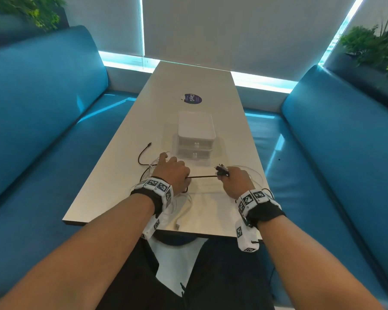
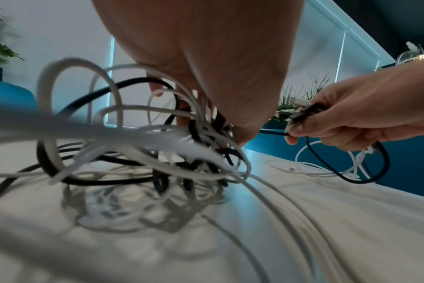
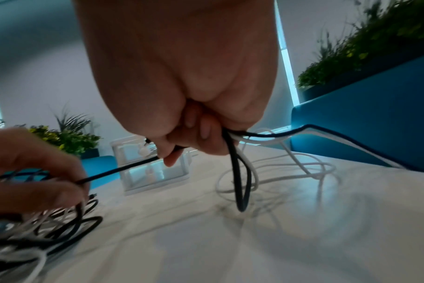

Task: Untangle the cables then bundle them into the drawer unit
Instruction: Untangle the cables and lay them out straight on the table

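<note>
A tangle of black and white cables (image 2: 157,153) lies on the white table (image 1: 188,86) in front of a small white drawer unit (image 1: 196,135) with both drawers closed. My left hand (image 1: 174,171) grips the knot of cables from above. My right hand (image 1: 233,180) holds several cable ends with their plugs (image 1: 221,170) sticking up. A black cable (image 1: 203,176) runs taut between the two hands, also seen as the black cable (image 3: 124,168) in the right wrist view. Loops of white and black cable (image 3: 242,181) hang from the right hand (image 3: 189,130) onto the table.
A loose black cable end (image 1: 143,153) curls left of the drawer unit, and a white cable with a USB plug (image 1: 177,224) lies near the table's front edge. A round dark sticker (image 1: 191,99) sits farther back. Blue sofas (image 1: 43,108) flank the table on both sides.
</note>
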A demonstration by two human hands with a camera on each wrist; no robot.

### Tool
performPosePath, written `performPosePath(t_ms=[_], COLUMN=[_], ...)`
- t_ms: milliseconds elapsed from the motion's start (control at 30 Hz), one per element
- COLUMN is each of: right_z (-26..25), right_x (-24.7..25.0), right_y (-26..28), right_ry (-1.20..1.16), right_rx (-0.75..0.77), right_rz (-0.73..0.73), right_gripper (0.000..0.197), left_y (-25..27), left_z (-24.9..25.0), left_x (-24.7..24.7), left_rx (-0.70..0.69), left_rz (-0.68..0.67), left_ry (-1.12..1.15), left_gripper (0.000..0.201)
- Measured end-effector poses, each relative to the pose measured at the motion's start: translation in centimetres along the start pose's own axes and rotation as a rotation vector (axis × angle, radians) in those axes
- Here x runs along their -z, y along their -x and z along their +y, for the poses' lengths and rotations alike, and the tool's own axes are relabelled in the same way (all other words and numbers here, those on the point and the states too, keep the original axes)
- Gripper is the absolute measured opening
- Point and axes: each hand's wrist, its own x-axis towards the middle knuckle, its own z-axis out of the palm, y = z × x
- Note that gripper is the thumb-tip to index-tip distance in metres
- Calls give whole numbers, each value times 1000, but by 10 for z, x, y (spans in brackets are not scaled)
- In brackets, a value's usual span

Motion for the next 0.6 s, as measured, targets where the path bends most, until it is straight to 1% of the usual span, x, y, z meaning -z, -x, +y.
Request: performPosePath(t_ms=[133, 233, 333, 433, 533, 600], right_z=[6, 4, -5, -13, -20, -24], right_x=[-1, -6, -10, -14, -16, -16], right_y=[-3, 2, 7, 11, 16, 18], right_ry=[48, 103, 114, 70, 64, 27], right_rx=[-48, -53, 37, 148, 204, 214], right_rz=[30, 46, 30, -22, -107, -112], right_gripper=[26, 23, 25, 25, 23, 21], left_y=[4, 4, 3, 2, 0, -1], left_z=[5, 18, 28, 32, 33, 31], left_x=[-4, -3, -4, -7, -8, -8], left_rx=[0, -59, -128, -86, -46, -36], left_rz=[-9, 15, 44, 5, 33, 46], left_ry=[-32, -89, -135, -129, -67, -18], left_gripper=[31, 29, 31, 29, 24, 21])
